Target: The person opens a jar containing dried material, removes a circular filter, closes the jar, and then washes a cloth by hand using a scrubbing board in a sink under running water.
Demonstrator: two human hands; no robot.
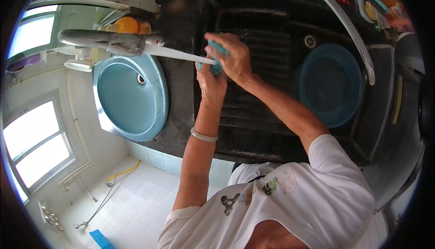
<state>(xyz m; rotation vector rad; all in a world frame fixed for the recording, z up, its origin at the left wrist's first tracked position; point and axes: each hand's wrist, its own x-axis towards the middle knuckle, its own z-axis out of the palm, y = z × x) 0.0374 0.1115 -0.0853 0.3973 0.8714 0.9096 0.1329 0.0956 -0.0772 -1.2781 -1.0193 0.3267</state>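
A teal cloth is bunched between my two hands, over the ridged washboard part of a black stone sink. My left hand grips its lower end, and a pale bangle circles that forearm. From the upper right, my right hand closes over the cloth with bent fingers, slightly blurred. White water streams out of a metal tap and strikes the cloth between the hands. The fingers hide much of the cloth.
Left of my arms is a light-blue oval washbasin. On the right, a blue plastic tub sits in the sink near a drain, with a curved metal spout above. An orange round object stands behind the tap.
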